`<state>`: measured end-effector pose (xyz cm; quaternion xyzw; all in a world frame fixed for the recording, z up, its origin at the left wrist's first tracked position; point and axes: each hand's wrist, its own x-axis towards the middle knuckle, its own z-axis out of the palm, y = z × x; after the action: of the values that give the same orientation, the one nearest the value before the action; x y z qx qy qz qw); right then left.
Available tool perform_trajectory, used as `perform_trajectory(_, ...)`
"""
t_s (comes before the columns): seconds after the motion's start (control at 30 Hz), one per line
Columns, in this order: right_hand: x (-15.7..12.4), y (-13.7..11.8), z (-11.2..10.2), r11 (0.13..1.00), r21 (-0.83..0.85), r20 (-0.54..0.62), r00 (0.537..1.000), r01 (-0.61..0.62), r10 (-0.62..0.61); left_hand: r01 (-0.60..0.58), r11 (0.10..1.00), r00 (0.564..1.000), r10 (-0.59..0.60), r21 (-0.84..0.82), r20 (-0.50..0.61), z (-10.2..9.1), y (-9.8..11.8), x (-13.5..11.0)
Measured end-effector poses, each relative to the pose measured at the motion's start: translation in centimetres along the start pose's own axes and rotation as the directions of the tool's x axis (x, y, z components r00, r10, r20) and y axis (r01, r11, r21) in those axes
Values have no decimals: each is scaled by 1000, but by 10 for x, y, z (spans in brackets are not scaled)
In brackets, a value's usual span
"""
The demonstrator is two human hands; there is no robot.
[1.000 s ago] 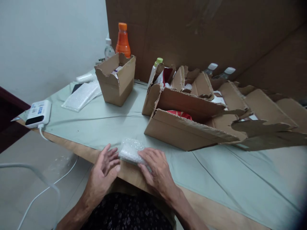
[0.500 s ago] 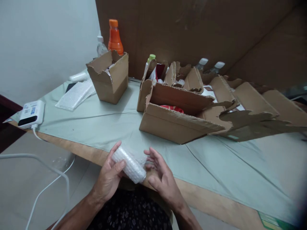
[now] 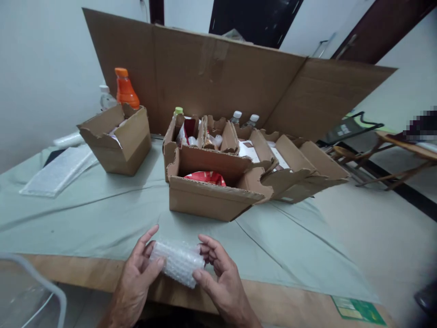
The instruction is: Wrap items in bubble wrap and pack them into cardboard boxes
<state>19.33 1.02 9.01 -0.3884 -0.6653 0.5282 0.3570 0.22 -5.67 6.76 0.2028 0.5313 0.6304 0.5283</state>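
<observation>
Between my two hands is a roll of clear bubble wrap (image 3: 179,263), held above the table's front edge; whether anything lies inside it I cannot tell. My left hand (image 3: 138,269) grips its left end, thumb on the near side and index finger raised off it. Around the right end, my right hand (image 3: 220,275) closes with its thumb and curled fingers. Just beyond my hands stands an open cardboard box (image 3: 211,198) with a red printed packet (image 3: 206,177) inside.
A cardboard box (image 3: 119,141) stands at the left, beside flat bubble wrap sheets (image 3: 56,171). An orange bottle (image 3: 125,89) rises behind it. More open boxes (image 3: 293,159) line the right. A tall cardboard panel (image 3: 221,77) closes the back. A cable (image 3: 37,269) hangs at lower left.
My right hand has come onto the roll's right end, where it was apart before. The roll lies closer to level. My view has lifted and swung right.
</observation>
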Motion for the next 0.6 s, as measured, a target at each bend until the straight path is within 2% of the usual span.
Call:
perform_trajectory(0.1,2,-11,-20,987,-138,-19,997,77,-81,-80,996,995,77,41,60,3,-9,5)
perform_trajectory(0.17,6,-30,-44,956,-262,-35,989,131,-145,-192,975,978,181,114,105,0,-15,10)
perform_trajectory(0.23,12,-57,-77,915,-365,-87,972,174,-219,-324,914,945,298,244,137,-5,-21,15)
perform_trajectory(0.33,29,-104,-127,858,-466,-253,897,216,-363,-450,733,883,451,511,131,-12,-30,23)
perform_trajectory(0.4,47,-133,-152,786,-579,-320,827,215,-462,-552,551,803,552,625,223,-13,-35,27)
perform_trajectory(0.43,58,-144,-161,727,-657,-305,811,199,-499,-619,456,748,591,639,302,-13,-38,29)
perform_trajectory(0.5,84,-161,-169,573,-800,-184,835,179,-518,-709,323,649,645,627,402,-12,-43,32)
perform_trajectory(0.53,97,-166,-169,496,-848,-100,862,187,-496,-718,297,628,665,629,403,-10,-45,33)
perform_trajectory(0.6,124,-170,-162,360,-912,48,922,197,-385,-692,307,636,688,654,350,-7,-49,34)
